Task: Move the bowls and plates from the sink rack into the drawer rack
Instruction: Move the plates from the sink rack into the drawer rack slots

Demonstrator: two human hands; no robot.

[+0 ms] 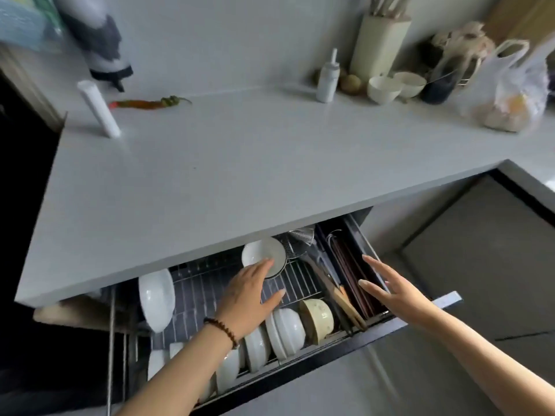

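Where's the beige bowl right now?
Head view, lower centre: the beige bowl stands on edge in the drawer rack, right of the white bowls, left of the wooden utensils.

A: light?
B: soft and even, no hard glare. Countertop (240, 160) beyond the left hand (249, 295) is bright with a matte sheen. Drawer rack (303, 279) under that hand is dimmer, its back shaded by the counter edge
A: sharpness?
B: left fingertips smeared. Right hand (399, 291) soft too. Plate (156, 298) left of the left hand blurred. Further left it's near black, no detail
A: lens?
B: wide-angle. Counter edge bows, top corners stretched and mushy
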